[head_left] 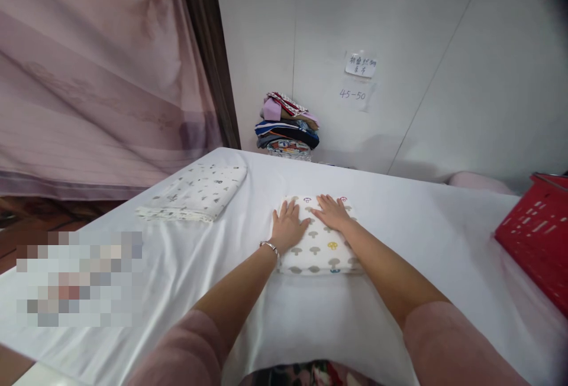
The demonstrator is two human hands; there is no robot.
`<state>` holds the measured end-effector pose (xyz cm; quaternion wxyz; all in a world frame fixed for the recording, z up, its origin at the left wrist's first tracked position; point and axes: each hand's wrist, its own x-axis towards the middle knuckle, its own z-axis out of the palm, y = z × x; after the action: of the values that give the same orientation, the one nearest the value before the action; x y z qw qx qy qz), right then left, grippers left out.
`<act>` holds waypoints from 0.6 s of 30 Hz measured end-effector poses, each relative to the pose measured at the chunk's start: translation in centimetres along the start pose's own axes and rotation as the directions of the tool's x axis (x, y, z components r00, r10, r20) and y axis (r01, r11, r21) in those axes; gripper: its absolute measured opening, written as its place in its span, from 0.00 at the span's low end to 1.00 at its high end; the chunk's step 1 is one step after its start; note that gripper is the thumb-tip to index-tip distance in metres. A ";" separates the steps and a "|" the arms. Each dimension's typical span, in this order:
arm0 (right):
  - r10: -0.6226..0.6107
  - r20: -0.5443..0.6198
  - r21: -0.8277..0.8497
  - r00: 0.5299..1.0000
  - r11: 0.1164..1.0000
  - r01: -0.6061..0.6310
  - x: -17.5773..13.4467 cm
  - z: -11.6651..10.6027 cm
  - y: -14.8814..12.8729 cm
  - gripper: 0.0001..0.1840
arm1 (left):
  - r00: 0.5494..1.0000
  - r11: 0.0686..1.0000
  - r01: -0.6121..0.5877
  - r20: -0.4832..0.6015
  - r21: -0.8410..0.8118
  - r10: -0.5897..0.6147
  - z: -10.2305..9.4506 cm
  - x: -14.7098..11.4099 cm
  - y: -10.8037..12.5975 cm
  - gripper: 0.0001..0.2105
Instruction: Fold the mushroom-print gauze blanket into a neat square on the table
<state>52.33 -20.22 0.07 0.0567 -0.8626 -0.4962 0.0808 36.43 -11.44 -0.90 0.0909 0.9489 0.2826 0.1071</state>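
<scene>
A white cloth (314, 250) printed with grey, yellow and blue mushrooms lies folded into a thick rectangle in front of me. My left hand (287, 227) rests flat on its left side, fingers spread, with a bracelet at the wrist. Toward the upper right of the same cloth, my right hand (332, 213) lies flat with its fingers stretched out. Neither hand grips anything. A second folded white cloth (195, 193) with small grey and black prints sits farther left, apart from both hands.
A white sheet (248, 303) with wrinkles covers the table. At the right edge stands a red plastic basket (536, 238). Folded fabrics (288, 128) are stacked behind the table against the wall. A pink curtain (97, 78) hangs at left. Pixelation hides something at the lower left.
</scene>
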 end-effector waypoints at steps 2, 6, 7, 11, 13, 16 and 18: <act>-0.003 0.012 0.006 1.000 1.000 0.003 -0.4 -0.1 0.0 0.36 | 1.000 1.000 0.003 -0.007 -0.007 -0.003 0.0 0.0 0.0 0.28; -0.002 0.026 0.012 1.000 1.000 0.001 -2.0 -0.6 0.3 0.35 | 1.000 0.999 0.012 -0.009 -0.033 -0.012 0.2 0.1 -0.1 0.28; 0.009 0.028 0.013 1.000 1.000 -0.009 -2.6 -0.6 0.6 0.34 | 1.000 0.999 0.015 -0.006 -0.043 -0.015 0.2 0.1 -0.1 0.28; 0.121 0.009 0.087 0.993 0.989 -0.121 -5.2 -0.5 2.4 0.32 | 1.000 0.996 0.022 0.005 -0.083 -0.022 0.3 0.2 -0.2 0.28; 0.184 -0.009 0.184 0.983 0.966 -0.179 -6.8 -0.2 3.4 0.33 | 1.000 0.994 0.028 0.013 -0.103 -0.026 0.1 0.2 -0.2 0.28; 0.291 -0.031 0.386 0.956 0.886 -0.257 -9.2 0.3 4.4 0.34 | 0.999 0.990 0.045 0.034 -0.137 -0.041 -0.5 0.0 -0.1 0.27; 0.352 -0.046 0.525 0.935 0.805 -0.276 -10.7 0.6 4.7 0.33 | 0.998 0.987 0.055 0.046 -0.154 -0.048 -0.9 -0.1 0.0 0.26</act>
<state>50.88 -31.86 -0.43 0.3040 -0.8900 -0.3017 0.1562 36.14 -11.43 -0.04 0.1732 0.9334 0.2959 0.1062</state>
